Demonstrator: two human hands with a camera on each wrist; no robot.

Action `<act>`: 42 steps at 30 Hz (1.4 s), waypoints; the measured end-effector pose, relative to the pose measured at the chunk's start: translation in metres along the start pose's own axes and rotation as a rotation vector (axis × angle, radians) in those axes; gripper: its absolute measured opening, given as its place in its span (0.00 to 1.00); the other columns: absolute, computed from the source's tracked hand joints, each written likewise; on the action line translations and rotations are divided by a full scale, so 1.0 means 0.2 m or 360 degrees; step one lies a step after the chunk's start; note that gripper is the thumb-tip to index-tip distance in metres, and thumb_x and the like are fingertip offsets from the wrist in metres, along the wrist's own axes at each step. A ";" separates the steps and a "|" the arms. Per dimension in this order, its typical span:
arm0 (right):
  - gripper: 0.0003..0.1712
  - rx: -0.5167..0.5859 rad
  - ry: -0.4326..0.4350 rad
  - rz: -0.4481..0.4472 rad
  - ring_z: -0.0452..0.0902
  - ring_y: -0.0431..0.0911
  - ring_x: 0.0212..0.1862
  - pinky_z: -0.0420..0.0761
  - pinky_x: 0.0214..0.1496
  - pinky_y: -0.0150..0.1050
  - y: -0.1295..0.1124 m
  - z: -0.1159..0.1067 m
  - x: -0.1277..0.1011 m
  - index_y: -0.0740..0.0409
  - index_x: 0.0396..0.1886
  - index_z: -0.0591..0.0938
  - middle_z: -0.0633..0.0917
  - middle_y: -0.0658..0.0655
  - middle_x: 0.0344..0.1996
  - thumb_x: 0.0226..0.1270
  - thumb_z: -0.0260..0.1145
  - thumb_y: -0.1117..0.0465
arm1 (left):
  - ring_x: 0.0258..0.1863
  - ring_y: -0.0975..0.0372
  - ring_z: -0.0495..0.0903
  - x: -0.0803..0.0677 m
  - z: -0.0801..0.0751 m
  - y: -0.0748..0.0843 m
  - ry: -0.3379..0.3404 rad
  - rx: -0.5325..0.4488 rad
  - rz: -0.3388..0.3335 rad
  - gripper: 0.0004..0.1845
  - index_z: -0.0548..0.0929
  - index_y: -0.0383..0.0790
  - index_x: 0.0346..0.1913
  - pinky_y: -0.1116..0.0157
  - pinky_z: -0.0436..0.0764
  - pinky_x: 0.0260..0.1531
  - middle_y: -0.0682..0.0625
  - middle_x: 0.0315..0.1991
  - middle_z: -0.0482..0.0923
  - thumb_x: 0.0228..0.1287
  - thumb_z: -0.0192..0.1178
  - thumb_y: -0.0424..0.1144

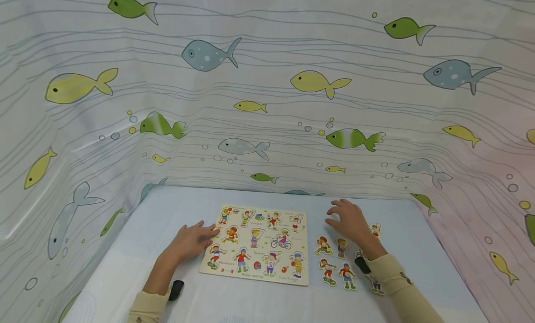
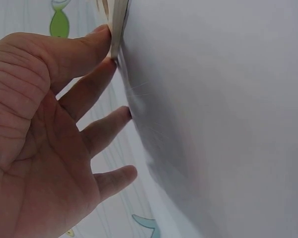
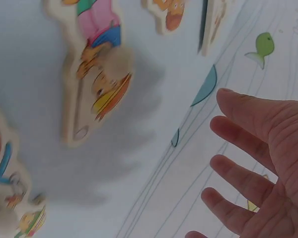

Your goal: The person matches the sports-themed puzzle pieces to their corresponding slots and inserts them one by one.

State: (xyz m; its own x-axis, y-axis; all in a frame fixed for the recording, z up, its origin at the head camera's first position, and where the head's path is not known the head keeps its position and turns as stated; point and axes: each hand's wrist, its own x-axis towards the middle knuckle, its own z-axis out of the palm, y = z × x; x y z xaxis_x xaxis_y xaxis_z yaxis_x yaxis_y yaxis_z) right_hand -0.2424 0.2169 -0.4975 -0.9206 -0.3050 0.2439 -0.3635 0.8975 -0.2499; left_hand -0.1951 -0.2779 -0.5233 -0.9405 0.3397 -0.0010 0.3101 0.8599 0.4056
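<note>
A pale wooden puzzle board point(image 1: 246, 280) printed with sports figures lies flat on the table. My left hand point(image 1: 191, 241) rests at its left edge; in the left wrist view the thumb point(image 2: 92, 47) and index fingertip touch the board's edge, the other fingers spread. My right hand point(image 1: 348, 219) hovers beyond the loose figure pieces, fingers apart and slightly bent, with nothing held. Nearest are a running figure piece point(image 1: 323, 245) and a figure piece with a stick point(image 1: 342, 248). A skateboarder piece point(image 1: 328, 272) and a roller-skater piece point(image 1: 348, 276) lie closer to me.
More pieces lie at the right, including a tennis figure piece point(image 1: 376, 229) and a piece point(image 1: 376, 286) partly hidden by my right forearm. Knobs show on some pieces in the right wrist view. A fish-patterned curtain point(image 1: 267, 128) encloses the table's back and sides.
</note>
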 end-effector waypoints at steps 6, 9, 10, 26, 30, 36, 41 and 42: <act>0.10 0.0020 -0.0005 0.0073 0.67 0.65 0.65 0.65 0.60 0.70 0.09 -0.01 -0.06 0.53 0.37 0.89 0.81 0.65 0.57 0.58 0.75 0.55 | 0.67 0.37 0.64 0.00 0.00 0.01 0.0000 0.0003 0.0012 0.22 0.82 0.44 0.60 0.26 0.51 0.59 0.45 0.64 0.74 0.63 0.66 0.38; 0.10 0.0009 -0.0034 0.0122 0.67 0.66 0.65 0.64 0.60 0.70 0.12 -0.02 -0.09 0.54 0.38 0.89 0.80 0.65 0.58 0.59 0.75 0.55 | 0.67 0.37 0.64 0.00 0.00 0.01 0.0002 0.0012 0.0007 0.22 0.82 0.44 0.61 0.26 0.51 0.59 0.46 0.64 0.74 0.63 0.66 0.38; 0.10 0.0004 -0.0037 0.0137 0.67 0.66 0.65 0.64 0.61 0.70 0.13 -0.03 -0.10 0.54 0.38 0.89 0.80 0.65 0.58 0.59 0.75 0.55 | 0.67 0.37 0.64 -0.01 -0.01 0.01 0.0004 0.0013 0.0006 0.22 0.82 0.44 0.61 0.26 0.51 0.59 0.46 0.64 0.74 0.63 0.66 0.38; 0.11 -0.0116 0.0009 0.0217 0.68 0.68 0.62 0.66 0.58 0.71 0.27 -0.09 -0.19 0.57 0.37 0.88 0.80 0.69 0.56 0.57 0.75 0.57 | 0.68 0.38 0.64 -0.02 -0.01 0.02 -0.0006 0.0014 -0.0010 0.21 0.82 0.44 0.60 0.27 0.51 0.60 0.47 0.64 0.75 0.64 0.66 0.38; 0.10 -0.0118 0.0002 0.0230 0.69 0.68 0.61 0.67 0.57 0.70 0.30 -0.10 -0.21 0.58 0.37 0.89 0.80 0.70 0.55 0.57 0.75 0.58 | 0.68 0.38 0.64 -0.02 -0.01 0.02 0.0007 0.0004 -0.0002 0.21 0.82 0.44 0.60 0.27 0.51 0.60 0.47 0.64 0.75 0.64 0.66 0.38; 0.10 -0.0155 -0.0030 0.0292 0.70 0.68 0.59 0.69 0.56 0.69 0.33 -0.11 -0.23 0.58 0.36 0.89 0.80 0.70 0.54 0.56 0.75 0.58 | 0.67 0.37 0.64 -0.01 0.00 0.01 0.0029 0.0004 0.0012 0.21 0.83 0.44 0.60 0.26 0.51 0.59 0.46 0.64 0.75 0.63 0.66 0.38; 0.11 -0.0149 -0.0075 0.0352 0.70 0.69 0.60 0.67 0.57 0.70 0.37 -0.11 -0.25 0.59 0.37 0.88 0.80 0.71 0.55 0.58 0.74 0.58 | 0.68 0.38 0.64 -0.01 0.00 0.01 0.0010 0.0002 -0.0006 0.21 0.82 0.44 0.60 0.27 0.51 0.60 0.46 0.64 0.74 0.63 0.66 0.38; 0.11 -0.0147 -0.0075 0.0356 0.70 0.69 0.60 0.67 0.57 0.70 0.37 -0.11 -0.26 0.60 0.37 0.88 0.79 0.71 0.55 0.58 0.73 0.58 | 0.68 0.38 0.63 -0.01 0.00 0.01 0.0006 -0.0001 -0.0012 0.21 0.82 0.44 0.60 0.27 0.50 0.60 0.46 0.64 0.74 0.63 0.66 0.38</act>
State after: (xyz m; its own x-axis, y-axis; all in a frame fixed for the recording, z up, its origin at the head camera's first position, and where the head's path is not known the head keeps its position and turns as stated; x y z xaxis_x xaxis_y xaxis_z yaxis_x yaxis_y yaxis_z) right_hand -0.2193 0.3067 -0.5082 -0.9831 -0.1082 0.1474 -0.1375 0.9689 -0.2055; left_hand -0.1925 -0.2760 -0.5220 -0.9434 0.3317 -0.0007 0.3028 0.8622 0.4061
